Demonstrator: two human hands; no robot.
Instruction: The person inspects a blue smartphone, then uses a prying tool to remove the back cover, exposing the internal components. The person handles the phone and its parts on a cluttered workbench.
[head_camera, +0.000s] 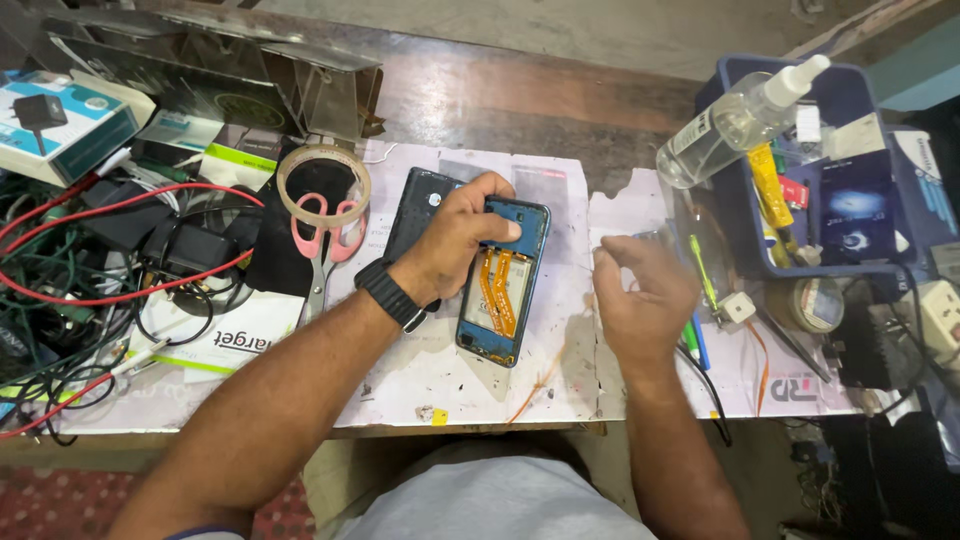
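Left hand (455, 235) pins the opened phone (505, 280) flat, fingers spread; right hand (640, 295) pinches something tiny. Looks mid-teardown, next needs careful placement.

Your left hand (455, 235) is pressing down palm-first with fingers curled and thumb stretched forward, the wrist wearing a dark band and the forearm angling in from lower left. Your right hand (640, 290) is hovering just beside it, fingers loosely bent, thumb and forefinger pinching together.
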